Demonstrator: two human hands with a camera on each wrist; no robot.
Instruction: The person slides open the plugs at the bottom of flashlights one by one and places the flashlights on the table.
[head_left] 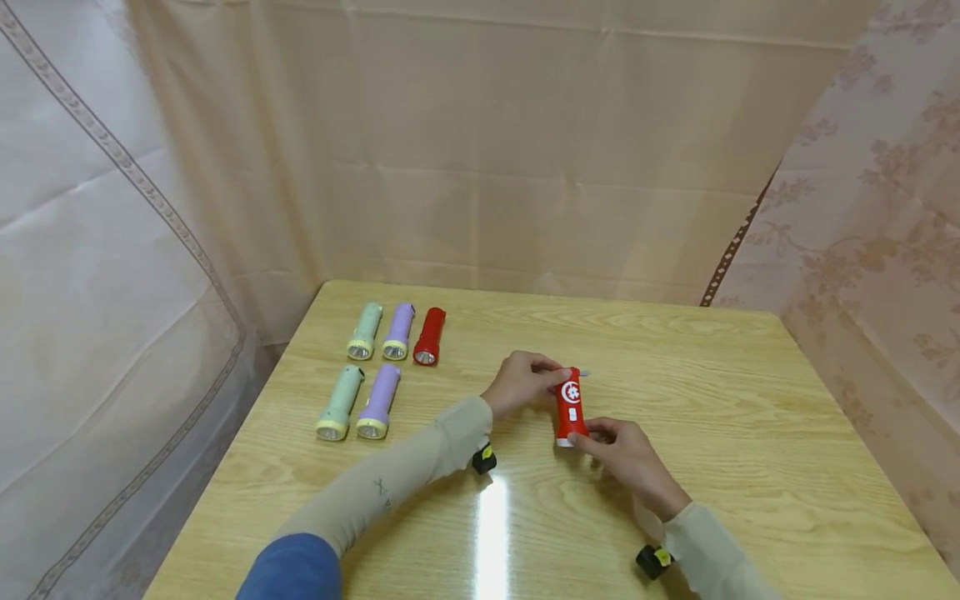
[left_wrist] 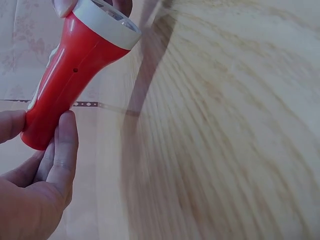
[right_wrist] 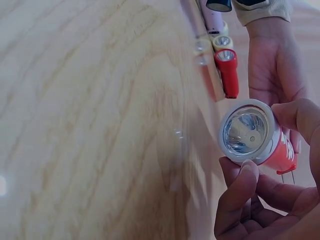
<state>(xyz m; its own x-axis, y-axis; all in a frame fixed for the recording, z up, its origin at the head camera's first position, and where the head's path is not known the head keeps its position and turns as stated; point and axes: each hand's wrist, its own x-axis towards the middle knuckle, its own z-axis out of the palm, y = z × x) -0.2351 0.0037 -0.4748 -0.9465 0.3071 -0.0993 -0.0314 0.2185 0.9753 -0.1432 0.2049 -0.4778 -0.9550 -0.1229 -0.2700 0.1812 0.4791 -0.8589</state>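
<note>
A red flashlight (head_left: 571, 408) with a white emblem, a white switch and a white head rim is held above the wooden table by both hands. My left hand (head_left: 522, 383) pinches its tail end between thumb and fingers. At the head end, my right hand (head_left: 632, 458) grips the rim with thumb and fingertips. In the right wrist view the clear lens and silver reflector of the flashlight (right_wrist: 246, 132) face the camera, and two thin metal prongs (right_wrist: 288, 177) stick out at its tail. The left wrist view shows the red body (left_wrist: 62, 75) from the side, tilted.
On the left of the table (head_left: 712, 392) lie a red flashlight (head_left: 430, 333), two green flashlights (head_left: 367, 325) and two purple flashlights (head_left: 399, 325), in two rows with heads toward me. Beige curtains (head_left: 480, 167) hang behind and beside the table.
</note>
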